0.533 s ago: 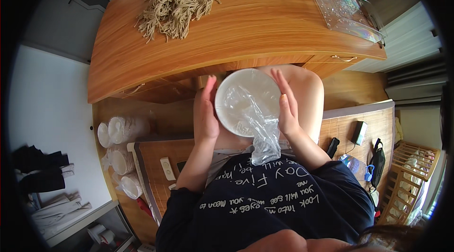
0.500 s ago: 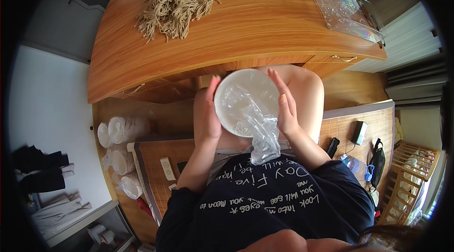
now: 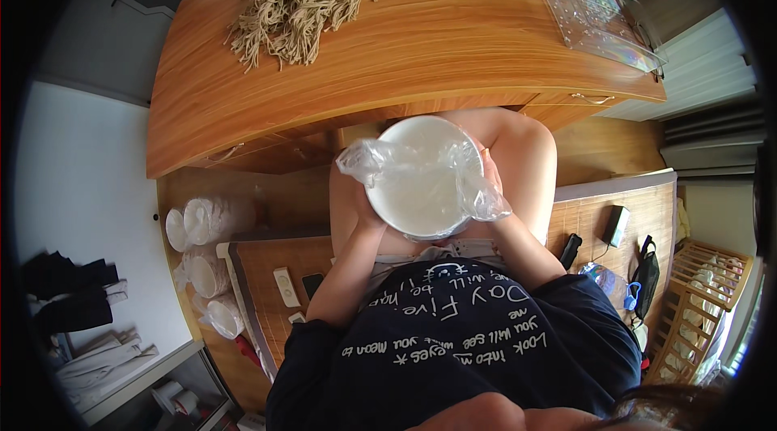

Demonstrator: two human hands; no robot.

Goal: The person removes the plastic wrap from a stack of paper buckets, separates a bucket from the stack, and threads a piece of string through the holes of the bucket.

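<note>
White bowl [image 3: 422,192], btwn L hand [image 3: 367,208], R hand [image 3: 493,169]

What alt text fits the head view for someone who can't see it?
The person's left hand and right hand hold a round white item in clear plastic between them. Beige cords and a clear tray lie on the wooden desk beyond.
</note>
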